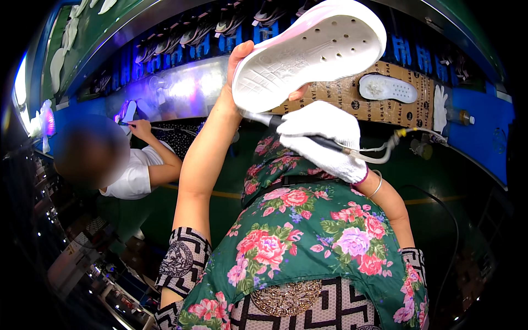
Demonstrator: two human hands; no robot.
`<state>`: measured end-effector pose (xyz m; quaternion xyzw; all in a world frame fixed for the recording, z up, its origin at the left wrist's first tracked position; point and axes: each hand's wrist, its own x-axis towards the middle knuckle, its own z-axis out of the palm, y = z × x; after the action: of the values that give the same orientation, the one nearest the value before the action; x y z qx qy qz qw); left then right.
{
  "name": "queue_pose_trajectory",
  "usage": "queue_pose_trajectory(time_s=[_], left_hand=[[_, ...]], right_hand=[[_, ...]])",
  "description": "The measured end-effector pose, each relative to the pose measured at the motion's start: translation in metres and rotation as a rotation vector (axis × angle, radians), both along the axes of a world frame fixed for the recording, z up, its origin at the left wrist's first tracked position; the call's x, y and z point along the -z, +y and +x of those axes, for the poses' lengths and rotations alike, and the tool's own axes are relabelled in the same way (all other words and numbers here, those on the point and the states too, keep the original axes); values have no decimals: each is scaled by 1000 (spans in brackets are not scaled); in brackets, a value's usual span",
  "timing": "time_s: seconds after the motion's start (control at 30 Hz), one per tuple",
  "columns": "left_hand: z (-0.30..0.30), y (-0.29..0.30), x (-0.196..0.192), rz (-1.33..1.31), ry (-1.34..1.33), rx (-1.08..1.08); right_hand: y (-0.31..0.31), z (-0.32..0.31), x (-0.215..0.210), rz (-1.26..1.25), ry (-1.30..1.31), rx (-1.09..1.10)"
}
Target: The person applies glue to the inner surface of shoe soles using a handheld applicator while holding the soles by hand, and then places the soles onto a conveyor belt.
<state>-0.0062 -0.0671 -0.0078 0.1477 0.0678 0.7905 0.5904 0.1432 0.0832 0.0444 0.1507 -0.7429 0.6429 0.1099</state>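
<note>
Raised in front of me is a white shoe sole (pixel 313 58), its inner face with rows of small holes turned toward me. My bare left hand (pixel 239 58) grips it near the narrower end, thumb and fingers at opposite edges. In a white knit glove, my right hand (pixel 324 135) is closed around a slim black pen-shaped tool (pixel 325 143) with a hose (pixel 379 158) at its back end. The tool's blurred metal tip points at the sole's lower edge, close to my left wrist; whether it touches, I cannot tell.
A second white sole (pixel 404 92) lies on a cardboard-covered bench (pixel 330 102), beside a white glove (pixel 440 107) and a bottle (pixel 465 117). Shoes (pixel 195 33) line a rack behind. To the left, a co-worker (pixel 132 170) handles a shoe part (pixel 130 111).
</note>
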Motion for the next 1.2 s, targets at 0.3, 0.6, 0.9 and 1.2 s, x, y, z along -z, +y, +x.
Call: queue_pose_trajectory(time_s=[0.3,0.6,0.9,1.2], left_hand=[[0,-7,0,-65,25,-62],[-2,-8,1,-38,-27,-188],[25,-25,11,-374,-159,-478],[57,-29,14,-394,-499,-562]], right_hand=[[-5,0,5,17,60,-43],[-10,-3,-1,66,-72,87],[14,-27,2,41,-102,67],[21,-47,6,450,299,226]])
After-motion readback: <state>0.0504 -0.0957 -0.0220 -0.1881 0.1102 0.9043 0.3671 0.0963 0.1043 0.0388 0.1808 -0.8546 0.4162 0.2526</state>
